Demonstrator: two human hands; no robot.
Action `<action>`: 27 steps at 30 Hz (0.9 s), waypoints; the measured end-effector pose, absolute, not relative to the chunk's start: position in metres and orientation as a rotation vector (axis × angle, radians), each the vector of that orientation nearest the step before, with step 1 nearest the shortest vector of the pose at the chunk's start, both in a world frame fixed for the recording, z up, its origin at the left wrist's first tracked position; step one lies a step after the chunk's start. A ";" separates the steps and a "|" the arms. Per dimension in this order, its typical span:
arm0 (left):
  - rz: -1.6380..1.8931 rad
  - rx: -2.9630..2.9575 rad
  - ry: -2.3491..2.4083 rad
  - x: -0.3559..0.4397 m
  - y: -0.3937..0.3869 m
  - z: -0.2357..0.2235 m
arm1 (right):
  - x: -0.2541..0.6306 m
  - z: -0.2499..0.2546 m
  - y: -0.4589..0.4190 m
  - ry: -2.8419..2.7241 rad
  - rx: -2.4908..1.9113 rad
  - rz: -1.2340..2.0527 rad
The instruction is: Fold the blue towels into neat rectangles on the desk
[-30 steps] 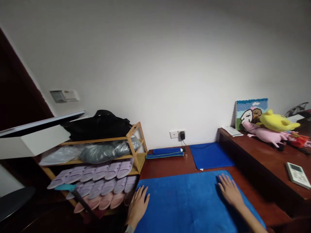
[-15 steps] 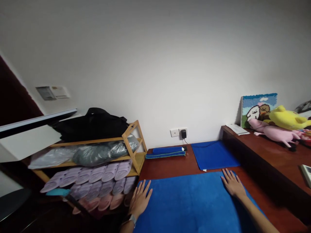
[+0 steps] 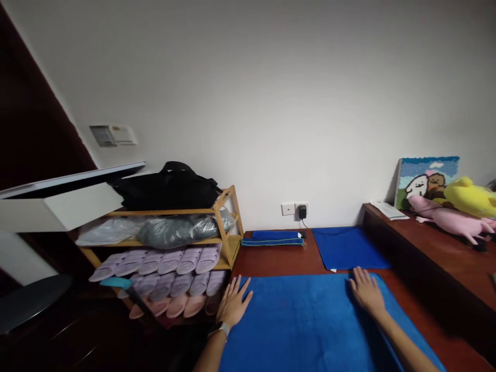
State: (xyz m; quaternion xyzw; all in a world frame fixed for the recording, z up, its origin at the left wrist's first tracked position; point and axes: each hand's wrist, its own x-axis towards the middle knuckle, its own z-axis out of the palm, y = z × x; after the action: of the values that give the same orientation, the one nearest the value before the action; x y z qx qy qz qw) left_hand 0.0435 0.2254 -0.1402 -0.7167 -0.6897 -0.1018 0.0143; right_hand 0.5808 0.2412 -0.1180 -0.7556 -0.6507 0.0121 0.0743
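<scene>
A large blue towel [image 3: 306,320] lies spread flat on a reddish wooden table [image 3: 271,263]. My left hand [image 3: 234,305] rests flat on its far left corner, fingers stretched out. My right hand [image 3: 366,291] lies flat near its far right corner, fingers spread as well. Neither hand holds anything. Behind the towel sits a smaller blue cloth [image 3: 349,248], laid flat, and a folded blue towel [image 3: 273,238] by the wall.
A wooden rack [image 3: 227,227] on the left carries rows of slippers [image 3: 174,263], wrapped bundles and a black bag [image 3: 170,186]. A raised wooden ledge [image 3: 434,253] on the right holds plush toys [image 3: 461,212] and a picture [image 3: 426,178]. A charger [image 3: 302,212] sits in the wall socket.
The view has shifted slightly; both hands stay flat on the towel's far corners, having slid a little along it.
</scene>
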 end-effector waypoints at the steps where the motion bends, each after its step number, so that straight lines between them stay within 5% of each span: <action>1: -0.324 -2.232 -2.150 0.044 0.226 -0.140 | 0.558 -0.118 0.240 -2.029 -2.182 0.032; 7: -0.318 -2.238 -2.169 0.044 0.226 -0.138 | 0.466 -0.126 0.230 -2.363 -1.750 0.291; 19: -0.276 -2.227 -2.162 0.043 0.230 -0.138 | 0.686 -0.145 0.240 -2.100 -2.285 0.219; 27: -0.267 -2.219 -2.184 0.046 0.229 -0.133 | 0.634 -0.140 0.236 -2.067 -2.229 0.131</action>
State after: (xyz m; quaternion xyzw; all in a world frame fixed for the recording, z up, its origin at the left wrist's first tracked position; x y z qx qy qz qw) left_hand 0.0463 0.2287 -0.1334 -0.7102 -0.6988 -0.0853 0.0085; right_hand 0.6341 0.2364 -0.1395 -0.7316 -0.6786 0.0431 0.0495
